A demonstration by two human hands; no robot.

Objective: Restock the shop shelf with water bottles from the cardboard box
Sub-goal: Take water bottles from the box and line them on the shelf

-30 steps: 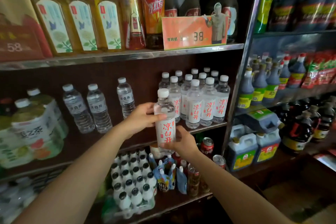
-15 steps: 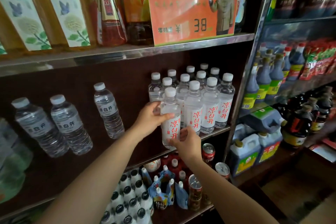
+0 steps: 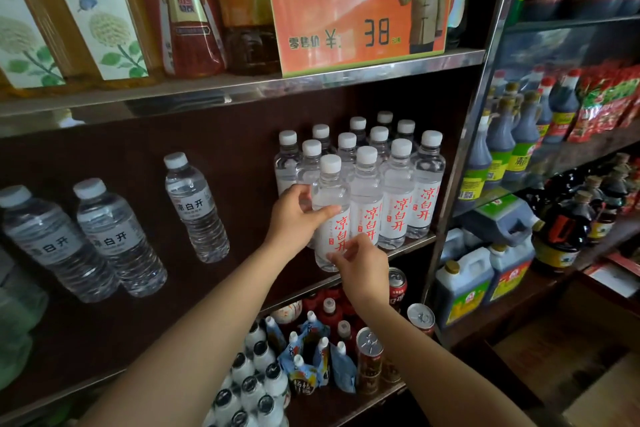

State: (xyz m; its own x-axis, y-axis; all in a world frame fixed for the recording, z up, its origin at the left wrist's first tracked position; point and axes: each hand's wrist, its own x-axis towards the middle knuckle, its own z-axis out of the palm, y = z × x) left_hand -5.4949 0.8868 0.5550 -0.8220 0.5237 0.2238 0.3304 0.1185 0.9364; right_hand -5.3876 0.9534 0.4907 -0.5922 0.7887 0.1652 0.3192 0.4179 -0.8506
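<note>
Bottle (image 3: 330,218) of water stands at the shelf (image 3: 408,250) edge, front of its group. My left hand (image 3: 294,218) grips its slick middle, right hand (image 3: 360,263) pinches its heavy base.

Held bottle (image 3: 330,215) stands front-left of the bottle group (image 3: 388,184) on the shelf (image 3: 408,246).

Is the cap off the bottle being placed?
No, the bottle held by the left hand and right hand has its white cap on.
</note>
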